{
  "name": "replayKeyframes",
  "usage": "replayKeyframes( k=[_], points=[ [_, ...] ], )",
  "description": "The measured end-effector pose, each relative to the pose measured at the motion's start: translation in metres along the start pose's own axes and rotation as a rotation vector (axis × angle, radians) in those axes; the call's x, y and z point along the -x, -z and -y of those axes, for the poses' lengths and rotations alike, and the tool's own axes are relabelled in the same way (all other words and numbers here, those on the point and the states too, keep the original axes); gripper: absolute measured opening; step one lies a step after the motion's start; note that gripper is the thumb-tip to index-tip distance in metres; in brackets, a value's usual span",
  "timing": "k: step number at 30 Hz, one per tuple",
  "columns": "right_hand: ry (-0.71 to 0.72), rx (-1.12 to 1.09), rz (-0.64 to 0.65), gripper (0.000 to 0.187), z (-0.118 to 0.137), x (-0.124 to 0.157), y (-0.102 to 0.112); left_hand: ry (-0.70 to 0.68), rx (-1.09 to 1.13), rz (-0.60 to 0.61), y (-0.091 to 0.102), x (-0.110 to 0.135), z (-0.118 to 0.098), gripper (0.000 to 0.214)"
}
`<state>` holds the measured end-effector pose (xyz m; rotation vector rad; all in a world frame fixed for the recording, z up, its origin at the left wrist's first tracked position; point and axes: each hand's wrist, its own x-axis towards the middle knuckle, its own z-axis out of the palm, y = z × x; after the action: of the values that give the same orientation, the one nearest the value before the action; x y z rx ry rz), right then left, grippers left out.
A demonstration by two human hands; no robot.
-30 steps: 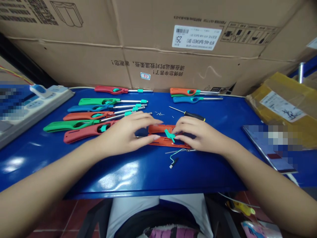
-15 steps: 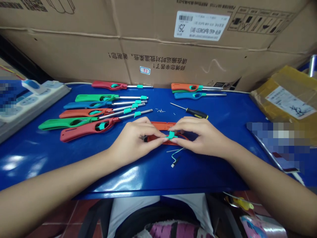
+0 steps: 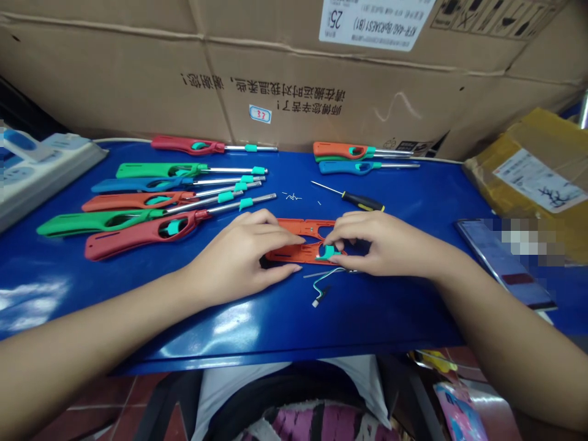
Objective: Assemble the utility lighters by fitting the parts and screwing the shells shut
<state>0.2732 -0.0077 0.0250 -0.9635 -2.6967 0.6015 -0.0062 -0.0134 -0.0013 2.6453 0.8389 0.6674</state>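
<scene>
Two orange halves point(image 3: 303, 227) lie unjoined, mid-way between the table's point(image 3: 271, 334) edges, left hand point(image 3: 241, 254) loosely spread, right hand point(image 3: 376, 244) pinching a teal piece point(image 3: 329, 252).

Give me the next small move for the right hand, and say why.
Probably press the green piece into the near orange half: the right hand pinches it at that half's opening, with the left hand at the other end.
</scene>
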Motion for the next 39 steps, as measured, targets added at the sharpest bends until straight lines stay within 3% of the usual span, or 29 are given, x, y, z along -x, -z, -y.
replayKeyframes(
  k=[11,15,19,21,25,31,35,39],
  points=[
    [0.022,0.062,0.025,0.016,0.002,0.004,0.005,0.004,0.023,0.045,-0.001,-0.001,-0.001,0.028],
    [0.04,0.09,-0.116,0.015,0.003,0.003,0.004,0.0,0.023,0.057,-0.001,-0.001,0.0,0.028],
    [-0.038,0.136,-0.261,0.026,0.005,0.004,0.012,0.002,0.019,0.067,0.001,0.0,-0.001,0.026],
    [-0.085,0.101,-0.185,0.027,0.007,0.009,0.022,-0.004,0.011,0.064,0.002,0.0,-0.001,0.026],
    [-0.14,0.024,0.142,0.016,0.008,0.027,0.038,-0.021,-0.002,0.05,0.002,-0.001,-0.001,0.027],
    [-0.259,0.125,0.234,0.01,0.008,0.044,0.034,-0.033,0.009,0.043,0.001,-0.001,0.0,0.027],
    [-0.241,0.083,0.297,0.009,0.012,0.036,0.036,-0.031,0.001,0.064,0.001,-0.001,0.001,0.026],
    [-0.201,0.035,0.245,0.008,0.01,0.023,0.041,-0.033,-0.013,0.066,0.002,-0.001,0.0,0.026]
  ],
)
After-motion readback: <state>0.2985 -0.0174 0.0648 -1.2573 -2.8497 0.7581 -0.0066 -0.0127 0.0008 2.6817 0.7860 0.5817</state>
